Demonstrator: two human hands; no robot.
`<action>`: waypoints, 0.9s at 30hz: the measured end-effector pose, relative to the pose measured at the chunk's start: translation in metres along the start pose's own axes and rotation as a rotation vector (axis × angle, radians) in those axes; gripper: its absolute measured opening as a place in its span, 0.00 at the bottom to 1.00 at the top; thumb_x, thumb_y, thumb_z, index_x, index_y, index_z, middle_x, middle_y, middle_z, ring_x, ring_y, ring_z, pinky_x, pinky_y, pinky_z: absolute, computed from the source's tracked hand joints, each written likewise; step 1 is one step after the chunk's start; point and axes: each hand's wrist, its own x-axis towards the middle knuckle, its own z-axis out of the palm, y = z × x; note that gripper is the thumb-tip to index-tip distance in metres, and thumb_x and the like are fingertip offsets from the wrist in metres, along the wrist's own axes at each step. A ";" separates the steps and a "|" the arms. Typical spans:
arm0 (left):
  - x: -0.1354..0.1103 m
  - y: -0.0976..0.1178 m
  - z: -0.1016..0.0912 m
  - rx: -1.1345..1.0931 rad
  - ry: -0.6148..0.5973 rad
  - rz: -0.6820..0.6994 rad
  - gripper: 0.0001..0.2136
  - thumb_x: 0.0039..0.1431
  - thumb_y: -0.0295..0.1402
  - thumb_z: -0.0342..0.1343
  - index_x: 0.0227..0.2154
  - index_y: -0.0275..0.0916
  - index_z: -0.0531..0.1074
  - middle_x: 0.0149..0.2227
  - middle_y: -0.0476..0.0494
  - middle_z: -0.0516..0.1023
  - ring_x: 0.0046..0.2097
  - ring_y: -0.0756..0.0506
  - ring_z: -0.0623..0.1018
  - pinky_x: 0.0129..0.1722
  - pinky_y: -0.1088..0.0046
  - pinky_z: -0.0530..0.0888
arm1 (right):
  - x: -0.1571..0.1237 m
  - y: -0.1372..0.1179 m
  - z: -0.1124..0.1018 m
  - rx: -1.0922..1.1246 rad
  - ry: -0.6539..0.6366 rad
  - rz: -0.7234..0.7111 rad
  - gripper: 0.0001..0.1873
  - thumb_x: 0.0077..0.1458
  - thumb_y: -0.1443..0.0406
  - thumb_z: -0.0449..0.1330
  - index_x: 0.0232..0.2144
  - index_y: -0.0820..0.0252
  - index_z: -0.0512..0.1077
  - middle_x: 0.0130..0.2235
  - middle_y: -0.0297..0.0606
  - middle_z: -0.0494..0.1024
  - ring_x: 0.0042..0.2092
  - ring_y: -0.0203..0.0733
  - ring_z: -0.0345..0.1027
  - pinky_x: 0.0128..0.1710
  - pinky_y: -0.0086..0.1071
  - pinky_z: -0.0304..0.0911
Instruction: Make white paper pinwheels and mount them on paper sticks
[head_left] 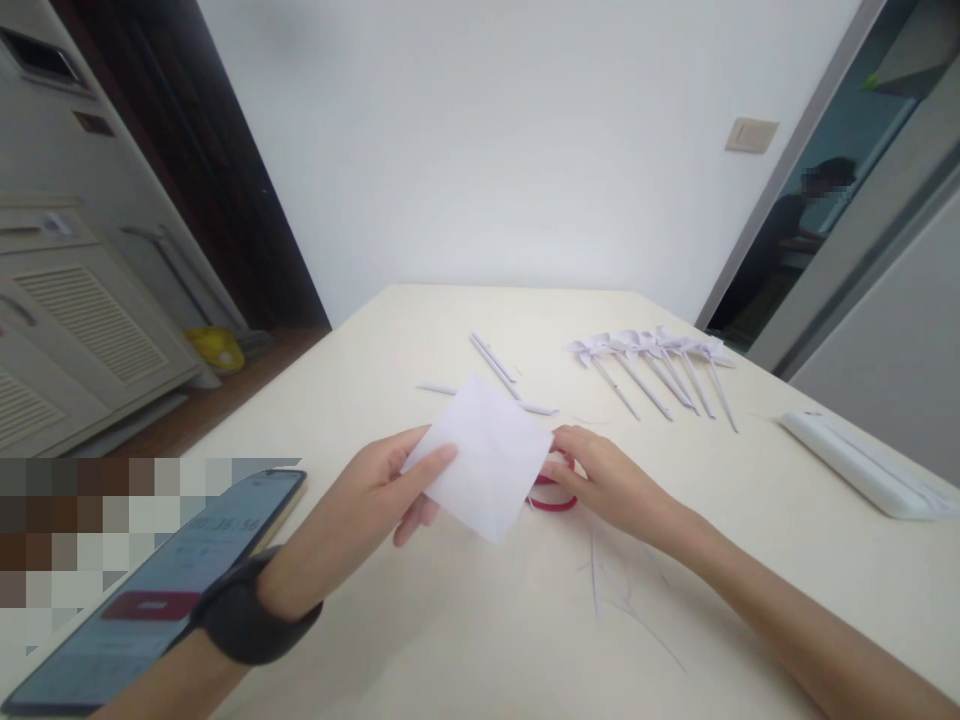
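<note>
A square sheet of white paper [484, 460] is held up over the table, turned corner-first, with faint crease lines on it. My left hand [397, 480] grips its left corner, thumb on top and fingers behind. At the right corner, the curled fingers of my right hand [592, 475] touch the paper's edge. Red-handled scissors [553, 503] show partly just below and behind that hand; their blades are hidden. Beyond the paper lie several thin rolled white paper sticks [493, 358].
Several paper pinwheels on sticks [652, 365] lie in a row at the back right. A white packet [862, 465] rests near the right edge. Thin paper strips [596, 575] lie in front of my right hand; a phone [172, 590] is at left. A person [795, 220] is beyond the doorway.
</note>
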 end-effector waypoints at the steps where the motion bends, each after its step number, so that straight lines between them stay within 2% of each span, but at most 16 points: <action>1: -0.001 0.000 -0.002 0.030 0.008 -0.001 0.08 0.55 0.34 0.53 0.23 0.40 0.67 0.15 0.55 0.64 0.15 0.53 0.59 0.15 0.79 0.55 | 0.000 0.003 0.002 -0.062 -0.023 -0.012 0.08 0.56 0.60 0.55 0.35 0.56 0.70 0.41 0.39 0.72 0.44 0.45 0.63 0.42 0.38 0.56; 3: -0.003 0.002 -0.005 0.070 0.073 0.025 0.08 0.56 0.35 0.53 0.22 0.41 0.65 0.16 0.56 0.59 0.17 0.52 0.58 0.16 0.79 0.56 | 0.001 0.010 0.008 -0.229 -0.065 -0.045 0.10 0.54 0.64 0.56 0.40 0.56 0.69 0.44 0.41 0.70 0.45 0.46 0.62 0.43 0.37 0.57; 6: -0.008 0.004 -0.009 0.130 0.159 0.070 0.10 0.58 0.36 0.50 0.22 0.41 0.61 0.20 0.54 0.60 0.21 0.51 0.59 0.17 0.78 0.56 | 0.001 0.016 0.018 -0.367 -0.045 -0.041 0.11 0.53 0.68 0.55 0.40 0.59 0.68 0.43 0.44 0.69 0.45 0.46 0.62 0.42 0.38 0.57; 10: -0.011 0.005 -0.011 0.203 0.189 0.080 0.12 0.60 0.38 0.48 0.22 0.41 0.58 0.19 0.55 0.57 0.21 0.52 0.57 0.18 0.77 0.55 | -0.002 0.018 0.017 -0.358 -0.011 0.041 0.04 0.53 0.66 0.54 0.32 0.60 0.68 0.36 0.42 0.70 0.34 0.42 0.62 0.34 0.36 0.56; 13: -0.009 0.006 -0.012 0.145 0.256 0.078 0.13 0.59 0.40 0.49 0.22 0.41 0.58 0.17 0.56 0.54 0.19 0.53 0.55 0.18 0.77 0.54 | -0.005 0.016 0.005 -0.298 -0.030 0.109 0.07 0.54 0.62 0.54 0.31 0.60 0.67 0.31 0.39 0.71 0.30 0.39 0.63 0.29 0.33 0.56; 15: -0.008 0.008 -0.011 0.015 0.317 0.081 0.12 0.59 0.40 0.50 0.23 0.41 0.59 0.17 0.57 0.52 0.18 0.53 0.53 0.17 0.76 0.51 | -0.006 0.012 -0.004 -0.153 -0.094 0.157 0.08 0.55 0.61 0.53 0.34 0.60 0.67 0.32 0.39 0.73 0.31 0.38 0.65 0.28 0.31 0.58; 17: -0.007 0.009 -0.010 -0.113 0.373 0.102 0.11 0.59 0.39 0.51 0.23 0.41 0.61 0.18 0.57 0.51 0.18 0.55 0.52 0.17 0.75 0.48 | -0.007 0.005 -0.010 0.204 -0.172 0.239 0.08 0.53 0.62 0.56 0.36 0.60 0.67 0.35 0.39 0.72 0.34 0.39 0.66 0.30 0.30 0.60; 20: -0.005 0.007 -0.010 -0.221 0.428 0.172 0.10 0.58 0.35 0.53 0.22 0.39 0.63 0.20 0.56 0.53 0.18 0.55 0.53 0.18 0.73 0.47 | -0.010 -0.005 -0.009 0.578 -0.215 0.210 0.11 0.51 0.60 0.61 0.34 0.60 0.66 0.31 0.35 0.68 0.31 0.34 0.62 0.29 0.28 0.57; 22: -0.005 0.003 -0.009 -0.244 0.465 0.224 0.13 0.58 0.33 0.53 0.19 0.38 0.62 0.19 0.56 0.53 0.18 0.55 0.55 0.18 0.72 0.49 | -0.014 -0.010 -0.001 0.745 -0.291 0.151 0.16 0.52 0.53 0.59 0.31 0.61 0.65 0.28 0.34 0.63 0.27 0.31 0.55 0.25 0.26 0.54; 24: -0.004 -0.001 -0.009 -0.246 0.507 0.259 0.18 0.59 0.33 0.52 0.15 0.38 0.57 0.16 0.56 0.52 0.17 0.55 0.58 0.18 0.72 0.51 | -0.018 -0.012 0.010 0.865 -0.345 0.131 0.21 0.54 0.48 0.53 0.33 0.62 0.65 0.28 0.34 0.61 0.26 0.31 0.50 0.22 0.25 0.49; 27: -0.005 -0.006 -0.009 -0.280 0.552 0.292 0.21 0.59 0.33 0.52 0.13 0.38 0.54 0.14 0.56 0.52 0.16 0.55 0.59 0.18 0.72 0.52 | -0.025 -0.010 0.024 0.901 -0.451 0.137 0.28 0.54 0.44 0.47 0.39 0.63 0.65 0.28 0.34 0.60 0.25 0.31 0.51 0.22 0.27 0.49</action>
